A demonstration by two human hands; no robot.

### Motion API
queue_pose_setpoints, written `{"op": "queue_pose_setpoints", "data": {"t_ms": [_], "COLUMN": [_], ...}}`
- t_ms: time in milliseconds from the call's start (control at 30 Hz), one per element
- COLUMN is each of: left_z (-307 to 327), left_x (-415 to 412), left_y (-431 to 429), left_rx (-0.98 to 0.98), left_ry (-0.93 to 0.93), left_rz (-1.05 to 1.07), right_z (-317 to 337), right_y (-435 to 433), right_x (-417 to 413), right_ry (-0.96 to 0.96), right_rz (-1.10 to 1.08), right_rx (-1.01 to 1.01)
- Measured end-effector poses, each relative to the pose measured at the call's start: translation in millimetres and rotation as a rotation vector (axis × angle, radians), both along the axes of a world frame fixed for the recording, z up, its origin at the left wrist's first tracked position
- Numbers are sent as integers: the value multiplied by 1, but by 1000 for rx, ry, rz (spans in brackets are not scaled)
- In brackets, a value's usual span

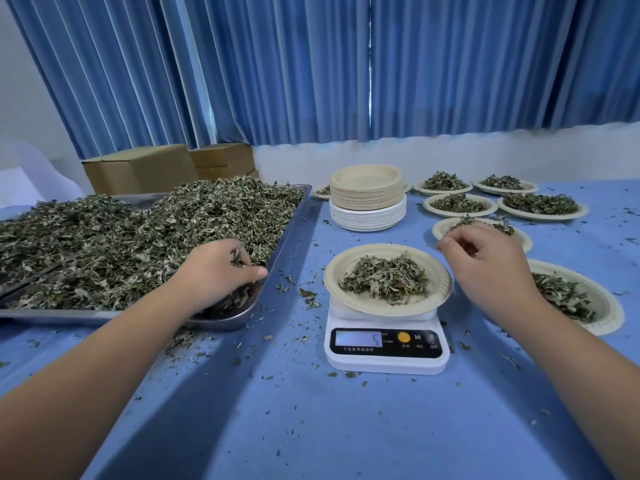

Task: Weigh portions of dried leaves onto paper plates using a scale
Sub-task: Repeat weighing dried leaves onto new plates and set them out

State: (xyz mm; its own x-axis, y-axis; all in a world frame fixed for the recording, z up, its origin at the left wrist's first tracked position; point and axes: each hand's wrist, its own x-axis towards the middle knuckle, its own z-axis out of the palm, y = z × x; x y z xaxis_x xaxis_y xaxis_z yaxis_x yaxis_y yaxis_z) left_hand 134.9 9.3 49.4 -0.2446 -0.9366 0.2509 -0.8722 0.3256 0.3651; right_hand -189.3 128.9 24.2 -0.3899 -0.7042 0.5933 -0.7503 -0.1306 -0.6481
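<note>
So the portion being weighed (384, 277) is a loose little heap of dried leaves, dull grey-green with paler undersides, all crinkled and curled, with a few thin stems poking out. It sits in the middle of a cream paper plate (333, 271), and the plate sits on top of a small white scale (384, 360) about mid-counter. The scale's display (358, 338) shows a 5, and there's an orange button just beside it.

The right hand (485, 268) hovers at about 3 o'clock from the plate, just off its rim and not touching. Its fingers (446, 241) are loosely bent and I can't see anything in them.

Out at 9 o'clock, the left hand (221, 268) is down in the near right corner of a big metal tray (225, 323). Its fingers are curled into the loose leaves (138, 237) piled up in there, gripping a small clump.

At 12 o'clock from the scale there's a stack of empty plates (367, 195), tan ones on top of white ones. From 1 to 3 o'clock there's a spread of filled plates (540, 204), each with its own leaf heap, and one (604, 306) is partly behind the right wrist.

Leaf crumbs are scattered all over the blue counter (311, 427). Cardboard boxes (138, 169) sit behind the tray, and blue curtains (311, 64) hang along the back.
</note>
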Motion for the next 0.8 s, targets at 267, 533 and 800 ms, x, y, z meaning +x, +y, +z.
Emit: {"op": "queue_pose_setpoints", "data": {"t_ms": [267,533,800], "left_z": [11,11,38], "left_x": [0,-4,-45], "left_y": [-12,-11,-7], "left_rx": [-86,-181,-226], "left_ry": [-8,-55,60], "left_rz": [-35,2,-140], "right_z": [0,-1,-1], "right_y": [0,-1,-3], "right_x": [0,-3,-4], "right_ry": [0,6,-1], "right_rz": [3,1,-14], "right_rx": [-6,-8,-22]}}
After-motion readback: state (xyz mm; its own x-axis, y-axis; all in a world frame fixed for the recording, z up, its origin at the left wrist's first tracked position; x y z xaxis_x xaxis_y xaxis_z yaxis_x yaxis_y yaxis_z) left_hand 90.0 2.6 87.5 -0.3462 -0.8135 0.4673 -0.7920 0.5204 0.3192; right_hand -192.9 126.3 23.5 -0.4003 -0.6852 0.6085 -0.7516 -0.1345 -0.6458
